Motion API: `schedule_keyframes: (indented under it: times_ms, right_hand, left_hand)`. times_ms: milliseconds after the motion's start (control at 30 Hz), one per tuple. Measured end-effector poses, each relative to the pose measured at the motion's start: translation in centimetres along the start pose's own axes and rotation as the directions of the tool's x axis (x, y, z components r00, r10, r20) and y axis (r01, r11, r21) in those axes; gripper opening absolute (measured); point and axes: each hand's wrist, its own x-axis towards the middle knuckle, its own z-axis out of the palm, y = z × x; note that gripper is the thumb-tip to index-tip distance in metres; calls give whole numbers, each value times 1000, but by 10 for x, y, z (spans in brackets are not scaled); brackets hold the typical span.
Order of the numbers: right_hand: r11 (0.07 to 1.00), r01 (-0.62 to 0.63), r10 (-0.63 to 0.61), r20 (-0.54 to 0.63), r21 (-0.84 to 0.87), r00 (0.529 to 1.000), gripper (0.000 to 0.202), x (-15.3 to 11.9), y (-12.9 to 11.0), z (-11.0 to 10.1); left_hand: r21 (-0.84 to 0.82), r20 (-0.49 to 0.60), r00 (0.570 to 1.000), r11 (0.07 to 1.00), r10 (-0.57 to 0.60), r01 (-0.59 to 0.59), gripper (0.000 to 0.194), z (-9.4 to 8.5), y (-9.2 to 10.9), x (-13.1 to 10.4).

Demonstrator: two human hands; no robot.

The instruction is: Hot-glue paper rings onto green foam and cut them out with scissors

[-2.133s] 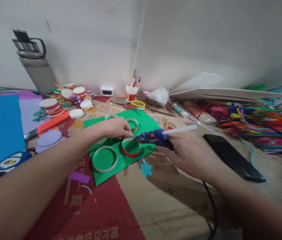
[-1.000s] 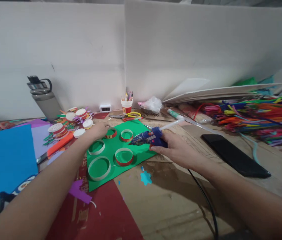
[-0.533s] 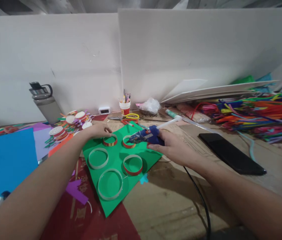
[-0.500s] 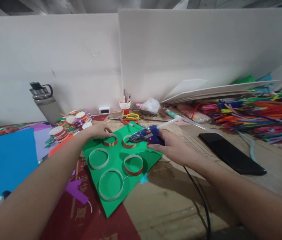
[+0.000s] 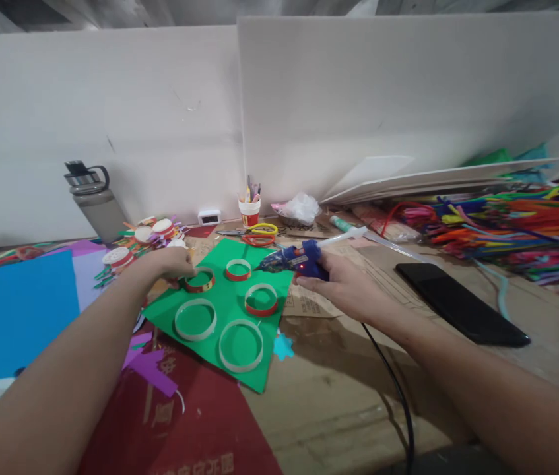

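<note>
My right hand (image 5: 341,280) is wrapped round a blue glue gun (image 5: 303,259), whose nozzle points left at a small red-rimmed ring (image 5: 238,270). A white glue stick (image 5: 343,237) sticks out of the gun's back. My left hand (image 5: 176,264) is closed at the left edge of a green sheet (image 5: 230,307), beside a red and gold ring (image 5: 200,280); its fingertips are partly hidden. Other rings on the sheet are a red-rimmed one (image 5: 261,312) at the right and two whitish ones (image 5: 195,338) (image 5: 241,369) nearer me.
A black phone (image 5: 460,303) lies at the right, before colourful pipe cleaners (image 5: 517,224). Scissors (image 5: 259,229), a pen cup (image 5: 249,212) and a grey bottle (image 5: 98,208) are behind. Blue sheet (image 5: 16,310) and purple scraps (image 5: 155,373) lie left; the gun's cable (image 5: 398,382) runs toward me.
The green sheet has turned, its near corner swinging to the right with the rings. My left hand has moved left and closer to me. The glue gun has shifted slightly right.
</note>
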Motion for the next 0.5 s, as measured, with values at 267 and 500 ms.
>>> schedule_keyframes:
  times_ms: [267,500]
  right_hand:
    - [999,-38,39,-18,25,999,26,1,-5,-3]
    - [993,-40,37,-30,-109,999,17,-2,-17,-11]
  left_hand:
    - [65,161,986,997,39,-50,19,2,14,-15]
    - [133,157,988,991,0,-21,40,-14,14,-28]
